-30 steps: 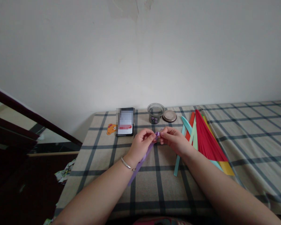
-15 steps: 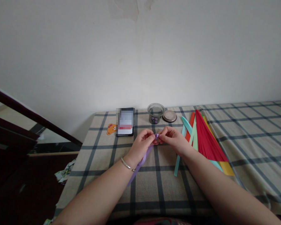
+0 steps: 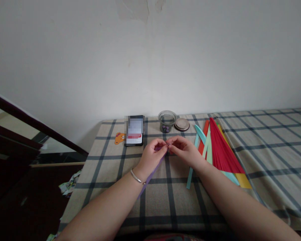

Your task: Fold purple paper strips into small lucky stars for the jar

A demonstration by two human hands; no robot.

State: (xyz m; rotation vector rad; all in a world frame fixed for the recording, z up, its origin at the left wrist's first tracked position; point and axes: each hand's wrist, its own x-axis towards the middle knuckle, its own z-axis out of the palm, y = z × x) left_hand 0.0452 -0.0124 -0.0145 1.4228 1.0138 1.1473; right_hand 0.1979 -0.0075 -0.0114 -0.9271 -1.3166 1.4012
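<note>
A purple paper strip (image 3: pixel 148 180) runs from between my fingertips down along my left forearm toward the front of the table. My left hand (image 3: pixel 154 154) pinches it near its far end. Thumb and fingers of my right hand (image 3: pixel 182 149) close on the same end, touching the left fingertips; the small bit between them is mostly hidden. Just beyond my hands stands a clear jar (image 3: pixel 167 121) with small purple pieces in its bottom. Its round lid (image 3: pixel 182 124) lies beside it on the right.
Left of the jar lie a phone (image 3: pixel 135 131) and an orange bear cutout (image 3: pixel 119 138). Right of my hands a fan of red paper strips (image 3: pixel 224 150) rests near orange, green, yellow and light-blue strips (image 3: pixel 190 177). A checked cloth (image 3: pixel 110 170) covers the table, which meets a white wall.
My right hand has shifted slightly left, bringing the fingertips of both hands together over the strip's end. The purple strip below my left hand now shows as a narrower band.
</note>
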